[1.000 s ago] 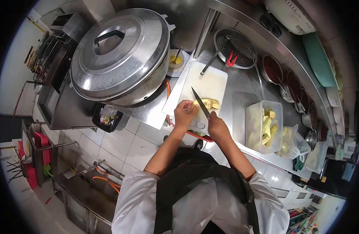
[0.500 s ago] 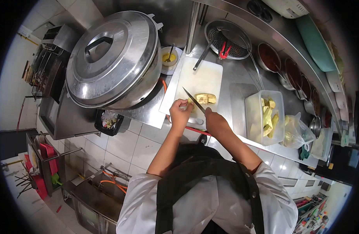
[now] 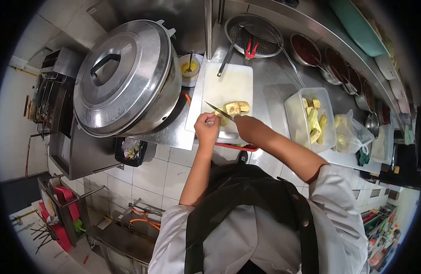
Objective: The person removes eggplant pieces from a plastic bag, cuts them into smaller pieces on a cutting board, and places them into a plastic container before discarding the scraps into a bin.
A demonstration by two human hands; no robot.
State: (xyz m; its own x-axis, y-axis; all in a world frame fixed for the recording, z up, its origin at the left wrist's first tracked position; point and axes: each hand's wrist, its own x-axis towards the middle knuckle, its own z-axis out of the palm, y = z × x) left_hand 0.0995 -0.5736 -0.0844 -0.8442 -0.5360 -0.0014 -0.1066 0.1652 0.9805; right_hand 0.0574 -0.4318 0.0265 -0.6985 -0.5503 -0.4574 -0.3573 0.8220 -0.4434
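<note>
My right hand (image 3: 250, 129) is closed around the handle of a kitchen knife (image 3: 218, 110), whose blade points up and left over the cutting board (image 3: 228, 82). My left hand (image 3: 207, 128) has its fingers bent against a pale yellow piece of peeled eggplant (image 3: 223, 121) at the board's near side, partly hidden by the hand and blade. Just beyond the knife lie cut eggplant chunks (image 3: 237, 108), side by side. To the right, a clear plastic container (image 3: 290, 114) holds several peeled eggplant pieces (image 3: 314, 122).
A large lidded steel pot (image 3: 123, 77) stands at left. Behind the board are a bowl of yellow liquid (image 3: 190, 66) with a spoon and a steel colander (image 3: 233, 34) with red-handled tongs (image 3: 250, 49). Sauce pans (image 3: 305, 48) line the back right; a plastic bag (image 3: 354, 134) sits beside the container.
The camera view has shifted, moving the board slightly up and left in the picture. My right elbow has swung outward. Both hands stay at the board, the knife still in the right.
</note>
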